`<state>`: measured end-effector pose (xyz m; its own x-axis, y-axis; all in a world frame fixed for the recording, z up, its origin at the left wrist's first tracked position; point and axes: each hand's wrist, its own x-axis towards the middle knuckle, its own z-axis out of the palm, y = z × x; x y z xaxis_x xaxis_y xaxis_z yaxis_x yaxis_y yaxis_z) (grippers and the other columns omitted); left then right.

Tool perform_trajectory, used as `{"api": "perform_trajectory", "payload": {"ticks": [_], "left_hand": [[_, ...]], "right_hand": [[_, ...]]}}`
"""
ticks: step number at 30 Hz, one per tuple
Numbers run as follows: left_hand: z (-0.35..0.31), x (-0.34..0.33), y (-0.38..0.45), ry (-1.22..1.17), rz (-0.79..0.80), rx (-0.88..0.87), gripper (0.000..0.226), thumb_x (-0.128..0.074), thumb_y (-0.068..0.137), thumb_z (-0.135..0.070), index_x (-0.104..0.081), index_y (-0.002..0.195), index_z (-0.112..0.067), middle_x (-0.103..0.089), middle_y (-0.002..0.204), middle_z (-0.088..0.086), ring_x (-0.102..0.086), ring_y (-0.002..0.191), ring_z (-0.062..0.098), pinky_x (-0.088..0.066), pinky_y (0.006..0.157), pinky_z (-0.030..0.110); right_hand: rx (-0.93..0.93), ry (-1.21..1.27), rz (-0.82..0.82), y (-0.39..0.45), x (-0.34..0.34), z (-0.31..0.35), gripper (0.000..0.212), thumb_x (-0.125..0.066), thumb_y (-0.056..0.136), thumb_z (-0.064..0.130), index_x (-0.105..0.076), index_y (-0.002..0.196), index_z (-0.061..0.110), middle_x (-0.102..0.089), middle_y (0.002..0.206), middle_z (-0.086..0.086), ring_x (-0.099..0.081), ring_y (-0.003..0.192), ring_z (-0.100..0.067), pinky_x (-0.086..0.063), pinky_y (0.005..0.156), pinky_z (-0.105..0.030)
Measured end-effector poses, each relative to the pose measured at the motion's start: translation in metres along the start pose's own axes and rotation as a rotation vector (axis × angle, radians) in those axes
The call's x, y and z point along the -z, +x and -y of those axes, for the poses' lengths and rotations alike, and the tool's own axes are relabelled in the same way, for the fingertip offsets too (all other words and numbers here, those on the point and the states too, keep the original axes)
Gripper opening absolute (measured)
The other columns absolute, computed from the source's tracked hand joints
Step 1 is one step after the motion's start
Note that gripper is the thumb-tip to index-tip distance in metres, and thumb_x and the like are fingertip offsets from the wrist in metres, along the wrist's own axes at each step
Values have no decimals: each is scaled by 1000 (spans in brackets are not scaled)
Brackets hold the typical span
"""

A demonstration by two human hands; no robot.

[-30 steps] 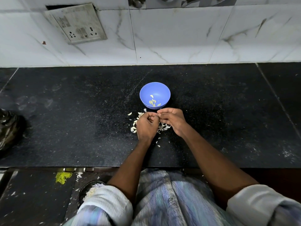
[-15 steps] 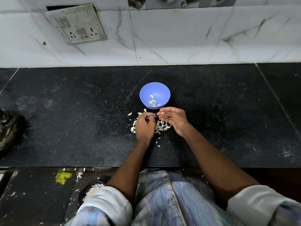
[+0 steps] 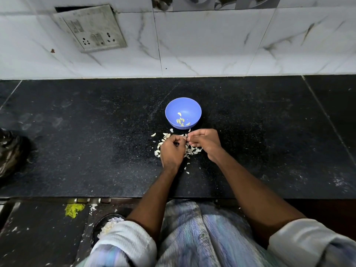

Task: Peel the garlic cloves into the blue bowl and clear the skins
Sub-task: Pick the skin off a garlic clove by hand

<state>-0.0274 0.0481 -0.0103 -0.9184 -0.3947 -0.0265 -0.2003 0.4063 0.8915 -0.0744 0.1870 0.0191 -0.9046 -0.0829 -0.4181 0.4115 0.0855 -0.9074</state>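
Note:
A blue bowl stands on the black counter and holds several peeled garlic cloves. Just in front of it lies a pile of pale garlic skins, partly hidden under my hands. My left hand has its fingers curled over the pile, and my right hand meets it fingertip to fingertip. Between the fingertips of both hands a small garlic clove is pinched; it is mostly hidden.
A dark crumpled bag sits at the counter's left edge. A switch and socket plate hangs on the tiled wall behind. Loose skin bits lie towards the counter's front edge. Skins and a yellow scrap lie on the floor below.
Both hands stay over the skin pile with small finger movements; the fingertips, slightly apart half a second ago, are together again.

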Motion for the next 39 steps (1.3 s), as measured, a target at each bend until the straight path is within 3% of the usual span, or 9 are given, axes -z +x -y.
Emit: {"api": "perform_trajectory", "payload": {"ticks": [4,8,12,17,25,30,32,35,39], "left_hand": [[2,0,-1,-1,50,18,18,-72,93,-11,-77,102,-25,-75,78,-13,-69,66,4,-61,70,33],[-1,0,-3,56,8,5,10,-69,97,-27,-77,92,-25,-70,67,-11,-67,66,13,-56,66,32],[-2,-1,-1,94,24,-23,16,-71,93,-13,-80,94,-26,-75,77,-12,-70,71,10,-59,70,34],[-1,1,4,136,-26,38,17,-66,95,-32,-76,84,-23,-69,65,-8,-67,66,18,-58,66,36],[-4,5,15,105,181,-93,21,-69,94,-14,-80,103,-29,-77,83,-16,-72,76,3,-60,73,31],[2,26,31,-27,40,-89,24,-65,98,-3,-81,104,-20,-78,84,-10,-71,72,8,-59,72,27],[10,36,33,-58,-46,-59,33,-56,99,6,-81,106,-14,-77,85,-5,-69,73,6,-56,74,18],[23,50,33,-12,-117,-32,40,-51,96,10,-80,110,-12,-79,95,-2,-72,85,9,-51,79,10],[38,63,30,-10,-137,-7,32,-58,98,3,-80,112,-15,-80,99,-5,-73,88,7,-56,83,20]], "right_hand": [[99,-192,-79,3,1,-3,18,-71,85,-4,-80,88,11,-77,75,-5,-69,66,-10,-56,68,-27],[204,-417,-126,6,-2,-2,27,-54,99,6,-77,90,16,-71,66,0,-66,58,-8,-60,65,-35],[263,-572,-97,7,-6,-4,10,-83,80,8,-82,84,17,-74,68,8,-70,63,-3,-64,75,-37],[322,-546,-242,4,-7,2,4,-80,82,20,-78,81,23,-73,69,13,-71,67,-5,-62,72,-40],[418,-410,-288,25,-36,45,12,-74,83,7,-80,86,17,-78,91,9,-74,78,-11,-62,79,-41],[543,-508,-344,19,-49,41,6,-72,88,15,-76,84,17,-77,86,8,-71,76,-13,-57,75,-36],[599,-577,-297,11,-54,42,8,-70,87,13,-76,85,16,-76,83,5,-67,68,-13,-53,69,-31],[538,-743,47,7,-68,31,21,-68,80,5,-80,88,21,-76,82,6,-61,66,-7,-52,68,-27],[402,-950,162,6,-86,11,31,-63,76,1,-78,87,26,-75,89,3,-71,85,-22,-58,76,-36]]}}
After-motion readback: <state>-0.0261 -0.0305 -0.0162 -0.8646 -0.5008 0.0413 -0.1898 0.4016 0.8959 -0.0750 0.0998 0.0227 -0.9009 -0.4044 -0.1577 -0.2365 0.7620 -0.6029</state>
